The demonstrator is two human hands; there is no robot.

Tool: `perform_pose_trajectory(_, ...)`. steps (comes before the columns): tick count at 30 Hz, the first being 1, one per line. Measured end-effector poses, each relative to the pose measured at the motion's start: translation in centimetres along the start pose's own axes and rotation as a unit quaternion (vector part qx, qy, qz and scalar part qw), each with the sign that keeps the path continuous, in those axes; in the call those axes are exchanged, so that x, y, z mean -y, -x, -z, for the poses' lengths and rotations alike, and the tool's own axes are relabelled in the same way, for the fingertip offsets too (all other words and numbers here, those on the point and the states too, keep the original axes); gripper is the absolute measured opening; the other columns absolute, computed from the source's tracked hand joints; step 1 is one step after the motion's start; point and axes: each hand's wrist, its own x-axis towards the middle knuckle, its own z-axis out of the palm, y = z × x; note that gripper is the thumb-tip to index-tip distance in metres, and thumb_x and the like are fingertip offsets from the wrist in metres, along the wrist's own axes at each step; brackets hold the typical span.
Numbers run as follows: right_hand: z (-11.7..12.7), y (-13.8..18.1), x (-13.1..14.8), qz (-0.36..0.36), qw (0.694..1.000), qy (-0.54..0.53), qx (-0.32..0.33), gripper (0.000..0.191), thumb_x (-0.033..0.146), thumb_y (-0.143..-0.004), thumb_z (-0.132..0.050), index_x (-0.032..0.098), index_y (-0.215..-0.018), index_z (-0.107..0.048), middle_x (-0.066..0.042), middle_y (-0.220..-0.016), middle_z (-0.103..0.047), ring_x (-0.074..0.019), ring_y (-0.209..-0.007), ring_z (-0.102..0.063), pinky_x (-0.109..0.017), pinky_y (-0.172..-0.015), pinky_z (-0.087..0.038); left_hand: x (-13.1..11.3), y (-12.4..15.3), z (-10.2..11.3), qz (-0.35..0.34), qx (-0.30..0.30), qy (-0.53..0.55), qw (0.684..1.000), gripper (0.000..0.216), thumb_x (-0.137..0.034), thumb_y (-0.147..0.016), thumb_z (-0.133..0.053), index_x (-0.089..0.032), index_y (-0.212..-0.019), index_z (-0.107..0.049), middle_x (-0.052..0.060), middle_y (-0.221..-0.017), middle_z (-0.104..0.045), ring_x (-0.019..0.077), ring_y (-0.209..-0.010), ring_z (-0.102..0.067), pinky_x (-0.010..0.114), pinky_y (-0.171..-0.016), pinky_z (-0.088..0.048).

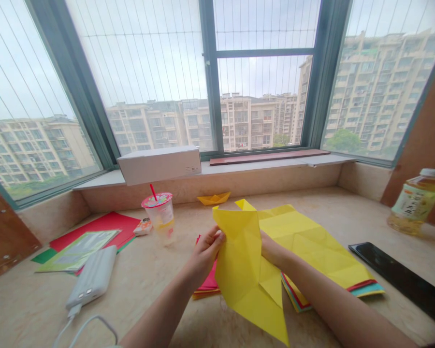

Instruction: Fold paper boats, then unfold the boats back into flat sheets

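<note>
A partly folded sheet of yellow paper [239,261] is held up in front of me, its top corners bent over and a flap hanging at the lower right. My left hand [208,249] pinches its left edge between thumb and fingers. Behind the right edge is my right hand [271,249], its fingers hidden by the paper. Under and beside the held sheet lie a red paper stack [210,280] on the left and a creased yellow sheet [304,241] on a pile of coloured paper on the right. Farther back rests a folded orange-yellow paper boat [214,198].
On the left are a plastic cup [163,220] with a straw, a small packet [143,227], red paper [105,229] and a cabled white power bank [94,275]. On the right lie a black phone [391,270] and a drink bottle [415,203]. A white box [159,164] sits on the sill.
</note>
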Motion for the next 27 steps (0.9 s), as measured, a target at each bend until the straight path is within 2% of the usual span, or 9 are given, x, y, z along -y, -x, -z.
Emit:
perform_pose_trajectory(3,0.1,0.0,1.2,-0.07,0.994,-0.022,0.082,0.034,0.044,-0.074,-0.079,0.017,-0.094,-0.07,-0.005,-0.087,-0.074,-0.018,-0.073,-0.07,-0.029,-0.071,-0.053,0.0,-0.4,0.5,-0.013,-0.001,-0.004,1.0,0.048,-0.047,-0.077,-0.074,-0.021,-0.116,-0.065,0.009,-0.099,-0.075,0.0267,-0.094,-0.07,0.03,-0.073,-0.055)
perform_pose_trajectory(7,-0.2,0.4,2.6,-0.062,0.995,-0.043,0.061,0.036,0.045,-0.07,-0.081,0.02,-0.094,-0.071,-0.004,-0.083,-0.075,-0.0151,-0.066,-0.069,-0.024,-0.062,-0.05,0.0,-1.1,1.6,-0.024,-0.051,0.001,0.998,0.053,-0.05,-0.076,-0.074,-0.019,-0.119,-0.063,0.009,-0.092,-0.075,0.0269,-0.087,-0.071,0.031,-0.07,-0.055)
perform_pose_trajectory(9,0.0,0.4,3.3,-0.036,0.998,-0.043,0.035,0.04,0.044,-0.067,-0.082,0.021,-0.097,-0.071,-0.004,-0.083,-0.076,-0.0158,-0.063,-0.069,-0.025,-0.059,-0.05,-0.1,-1.5,2.4,-0.038,-0.082,0.002,0.996,0.054,-0.049,-0.075,-0.074,-0.019,-0.118,-0.061,0.009,-0.093,-0.075,0.0263,-0.087,-0.072,0.03,-0.068,-0.055)
perform_pose_trajectory(12,1.1,-0.1,4.5,0.043,0.997,-0.025,-0.054,0.044,0.05,-0.064,-0.082,0.024,-0.097,-0.07,-0.003,-0.083,-0.076,-0.0196,-0.064,-0.07,-0.028,-0.056,-0.051,-0.5,-2.2,3.7,-0.063,-0.132,-0.004,0.989,0.049,-0.046,-0.074,-0.074,-0.02,-0.113,-0.06,0.007,-0.097,-0.075,0.0243,-0.089,-0.072,0.028,-0.068,-0.055)
perform_pose_trajectory(15,3.5,-1.2,5.9,0.122,0.98,0.008,-0.156,0.047,0.057,-0.066,-0.078,0.026,-0.099,-0.067,-0.003,-0.087,-0.077,-0.0246,-0.075,-0.072,-0.032,-0.059,-0.053,-0.9,-2.6,4.8,-0.087,-0.191,-0.005,0.978,0.044,-0.043,-0.073,-0.074,-0.021,-0.107,-0.059,0.004,-0.097,-0.075,0.0218,-0.088,-0.072,0.027,-0.069,-0.055)
perform_pose_trajectory(17,5.2,-1.8,6.6,0.154,0.966,0.023,-0.204,0.049,0.057,-0.066,-0.078,0.025,-0.101,-0.066,-0.004,-0.089,-0.077,-0.0258,-0.077,-0.072,-0.033,-0.059,-0.054,-1.1,-2.8,5.2,-0.098,-0.204,-0.006,0.974,0.042,-0.04,-0.072,-0.074,-0.022,-0.107,-0.059,0.004,-0.094,-0.075,0.0206,-0.086,-0.072,0.027,-0.07,-0.055)
perform_pose_trajectory(20,7.6,-2.5,6.7,0.18,0.951,0.07,-0.241,0.049,0.057,-0.066,-0.078,0.022,-0.099,-0.066,-0.005,-0.084,-0.077,-0.0245,-0.071,-0.071,-0.031,-0.055,-0.053,-1.2,-3.0,5.5,-0.106,-0.205,-0.017,0.973,0.039,-0.036,-0.074,-0.071,-0.021,-0.108,-0.059,0.003,-0.088,-0.074,0.0199,-0.084,-0.072,0.026,-0.069,-0.055)
perform_pose_trajectory(23,9.2,-2.8,6.1,0.188,0.932,0.171,-0.261,0.045,0.057,-0.069,-0.075,0.021,-0.095,-0.067,-0.005,-0.073,-0.075,-0.0215,-0.058,-0.066,-0.03,-0.049,-0.048,-1.4,-2.9,5.9,-0.098,-0.199,-0.045,0.974,0.039,-0.035,-0.075,-0.069,-0.02,-0.11,-0.058,0.004,-0.087,-0.074,0.0203,-0.084,-0.071,0.026,-0.067,-0.055)
perform_pose_trajectory(27,10.2,-3.0,5.3,0.138,0.927,0.235,-0.256,0.035,0.05,-0.07,-0.076,0.02,-0.088,-0.07,-0.002,-0.062,-0.072,-0.0186,-0.052,-0.062,-0.026,-0.045,-0.043,-1.5,-2.9,6.7,-0.095,-0.185,-0.073,0.975,0.041,-0.034,-0.076,-0.069,-0.021,-0.113,-0.057,0.004,-0.092,-0.074,0.0201,-0.084,-0.071,0.026,-0.068,-0.055)
